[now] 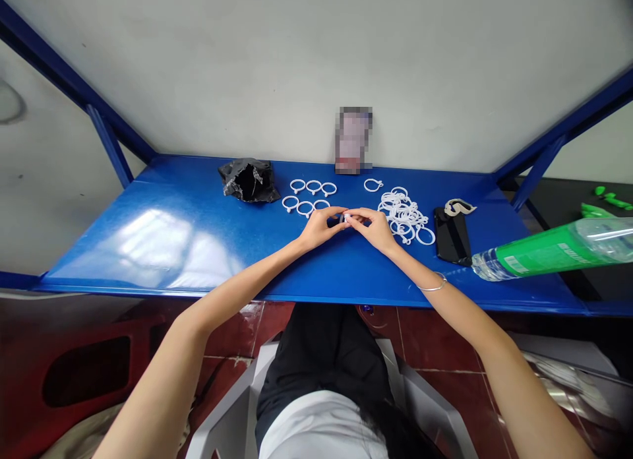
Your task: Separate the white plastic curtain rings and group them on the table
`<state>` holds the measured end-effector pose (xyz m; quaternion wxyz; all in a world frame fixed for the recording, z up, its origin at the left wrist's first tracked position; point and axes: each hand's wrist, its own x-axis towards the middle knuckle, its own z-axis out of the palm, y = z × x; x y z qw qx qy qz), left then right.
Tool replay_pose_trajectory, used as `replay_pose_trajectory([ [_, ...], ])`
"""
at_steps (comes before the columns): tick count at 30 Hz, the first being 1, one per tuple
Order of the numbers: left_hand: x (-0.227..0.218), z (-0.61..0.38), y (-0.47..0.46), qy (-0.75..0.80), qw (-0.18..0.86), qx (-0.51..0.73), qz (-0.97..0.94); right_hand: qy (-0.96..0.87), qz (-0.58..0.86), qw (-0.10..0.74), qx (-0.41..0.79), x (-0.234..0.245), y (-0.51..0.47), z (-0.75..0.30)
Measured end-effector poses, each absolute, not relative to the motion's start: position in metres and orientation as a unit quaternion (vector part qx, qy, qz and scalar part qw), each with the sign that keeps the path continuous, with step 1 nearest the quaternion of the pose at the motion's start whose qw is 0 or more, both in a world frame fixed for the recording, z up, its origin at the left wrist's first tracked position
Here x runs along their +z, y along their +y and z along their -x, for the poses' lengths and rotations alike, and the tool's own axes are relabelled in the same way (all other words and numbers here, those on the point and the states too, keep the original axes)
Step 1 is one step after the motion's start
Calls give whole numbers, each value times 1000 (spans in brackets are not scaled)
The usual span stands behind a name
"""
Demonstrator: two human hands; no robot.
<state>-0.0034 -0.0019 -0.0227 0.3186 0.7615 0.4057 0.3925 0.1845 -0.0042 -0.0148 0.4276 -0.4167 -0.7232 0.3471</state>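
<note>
Over the middle of the blue table, my left hand (319, 229) and my right hand (374, 229) meet at the fingertips. Both are closed in a pinch on one small white curtain ring (347, 217), mostly covered by the fingers. Just beyond my left hand, several white curtain rings lie spaced out in two rows, one of them a ring (313, 187) in the back row. A loose pile of the same rings (403, 208) sits right of my right hand. One single ring (372, 185) lies apart, behind the pile.
A crumpled black plastic bag (250, 180) stands open at the back left. A blurred-out upright phone-like object (353, 141) leans on the wall. At right are a black phone (452, 236), a beige strap-like item (459, 208) and a green-labelled bottle (554, 248) over the table (277, 274).
</note>
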Motion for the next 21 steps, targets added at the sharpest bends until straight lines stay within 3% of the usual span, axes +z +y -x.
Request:
replay_pose_trajectory([
  [21,-22,2,-3,409,310,403,-758,-755,407,431,281,-14,-6,-184],
])
